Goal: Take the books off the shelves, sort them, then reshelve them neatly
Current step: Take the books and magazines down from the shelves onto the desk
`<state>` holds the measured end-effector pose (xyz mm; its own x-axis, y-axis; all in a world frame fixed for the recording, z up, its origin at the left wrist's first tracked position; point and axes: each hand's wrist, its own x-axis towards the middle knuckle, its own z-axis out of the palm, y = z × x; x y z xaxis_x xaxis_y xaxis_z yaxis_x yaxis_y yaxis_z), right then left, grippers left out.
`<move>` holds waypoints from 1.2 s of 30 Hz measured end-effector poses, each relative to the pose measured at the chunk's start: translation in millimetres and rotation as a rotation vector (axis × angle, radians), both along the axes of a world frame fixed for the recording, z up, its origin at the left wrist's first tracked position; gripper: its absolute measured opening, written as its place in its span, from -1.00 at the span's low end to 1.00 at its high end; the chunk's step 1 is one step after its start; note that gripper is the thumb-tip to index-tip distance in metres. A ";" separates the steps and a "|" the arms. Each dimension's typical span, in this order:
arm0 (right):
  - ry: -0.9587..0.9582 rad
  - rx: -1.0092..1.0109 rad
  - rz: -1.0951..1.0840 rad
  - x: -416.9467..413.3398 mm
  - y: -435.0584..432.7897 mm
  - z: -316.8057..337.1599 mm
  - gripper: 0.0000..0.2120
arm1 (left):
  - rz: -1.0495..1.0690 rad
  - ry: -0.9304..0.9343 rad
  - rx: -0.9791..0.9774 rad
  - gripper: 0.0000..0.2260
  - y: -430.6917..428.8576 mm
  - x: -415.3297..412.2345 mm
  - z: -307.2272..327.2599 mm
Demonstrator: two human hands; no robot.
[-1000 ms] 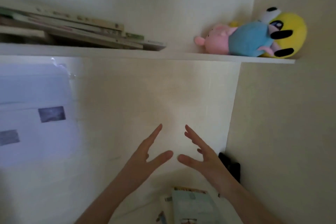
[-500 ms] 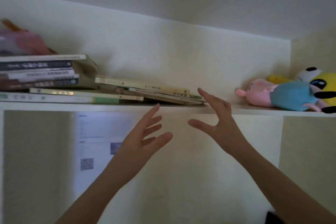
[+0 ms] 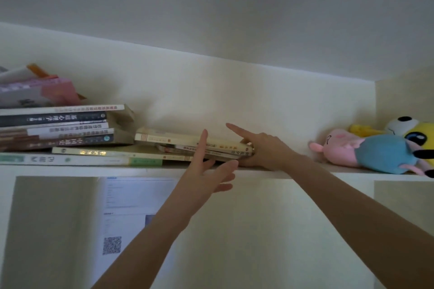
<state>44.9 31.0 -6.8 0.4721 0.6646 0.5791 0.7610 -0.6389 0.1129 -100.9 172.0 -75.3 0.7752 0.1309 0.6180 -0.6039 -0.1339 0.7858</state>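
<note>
Head view looked up at the right hand (image 3: 265, 150), which gripped the right end of the thin books (image 3: 178, 139): its forefinger stretched out straight above them, its other fingers curled against their end and its thumb tucked beneath. The left hand (image 3: 202, 178) was spread, its forefinger raised across the front of those spines, its remaining fingers loose below the shelf's edge and holding nothing. These few slim, pale-covered books lay flat in a skewed pile near the middle of a high white shelf (image 3: 70, 170). To their left stood a taller stack (image 3: 58, 129) of flat books with dark and light spines, resting on two long books (image 3: 94, 156). Pink paper items (image 3: 58, 91) topped that stack, cut off by the frame's left edge. Soft plush toys (image 3: 375, 151) in pink, blue and yellow lay at the shelf's right end, partly out of frame. A cream wall (image 3: 234, 96) rose to a grey ceiling (image 3: 211, 7). Below hung a printed sheet (image 3: 131, 206) with a square code, its text too small to read.
</note>
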 end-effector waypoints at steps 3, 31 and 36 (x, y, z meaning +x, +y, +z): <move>-0.169 -0.093 0.001 -4.8 4.2 3.7 -0.33 | -0.042 0.013 -0.070 -0.20 0.9 -2.3 3.0; 0.530 0.378 0.320 -73.0 -89.9 -86.3 -0.35 | 0.055 -0.153 -0.383 -0.35 -41.2 -14.6 -68.4; 0.788 0.689 0.475 -69.3 -100.8 -143.2 -0.43 | 0.058 -0.103 -0.231 -0.32 -33.5 -19.6 -110.0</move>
